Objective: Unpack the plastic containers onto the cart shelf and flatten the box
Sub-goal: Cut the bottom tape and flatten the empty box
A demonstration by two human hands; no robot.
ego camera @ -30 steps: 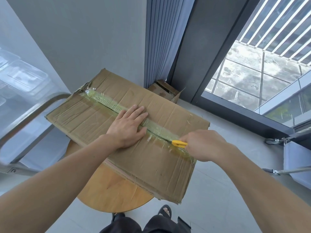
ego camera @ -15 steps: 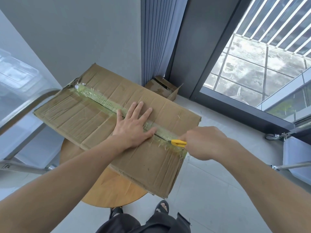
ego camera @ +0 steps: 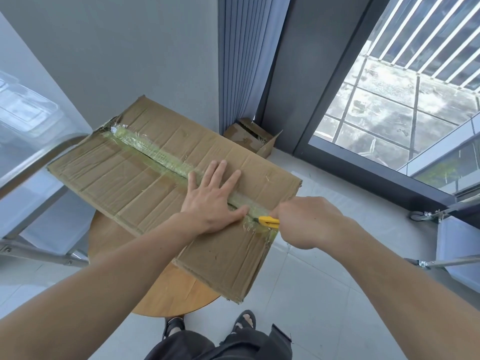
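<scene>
Fingers of the right hand (ego camera: 306,222) gripped the yellow box cutter (ego camera: 270,222), now drawn along the taped seam (ego camera: 155,157) nearer the edge of the cardboard box (ego camera: 124,183). The left hand (ego camera: 210,201) had spread flat, pinning it on the table (ego camera: 168,294). Seam seemingly almost slit.

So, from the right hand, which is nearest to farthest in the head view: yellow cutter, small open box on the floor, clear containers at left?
1. yellow cutter, gripped in the right hand itself.
2. small open box, beyond, by the curtain.
3. clear containers, far left.
</scene>
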